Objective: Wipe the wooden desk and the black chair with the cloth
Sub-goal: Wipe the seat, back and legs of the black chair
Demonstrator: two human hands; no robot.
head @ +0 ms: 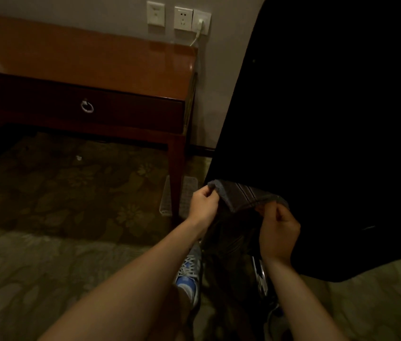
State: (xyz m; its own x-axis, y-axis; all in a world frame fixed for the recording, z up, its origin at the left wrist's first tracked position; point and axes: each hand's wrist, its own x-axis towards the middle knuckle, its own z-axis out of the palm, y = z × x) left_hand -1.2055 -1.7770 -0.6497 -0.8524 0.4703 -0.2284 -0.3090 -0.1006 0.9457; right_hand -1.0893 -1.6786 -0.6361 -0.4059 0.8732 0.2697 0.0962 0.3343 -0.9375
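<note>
The cloth point(241, 195) is grey with dark stripes. It is held up at lower centre of the frame, pinched at its two upper ends by the left hand point(203, 205) and the right hand point(278, 232), with the rest hanging below. The black chair point(329, 143) fills the right side, just behind the cloth. The glossy reddish-brown worktop point(83, 60) stands at upper left, against the wall.

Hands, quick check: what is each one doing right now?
Left hand: pinches one edge of the grey striped cloth.
Right hand: fingers curled, grips the cloth's other edge, beside the black chair.
</note>
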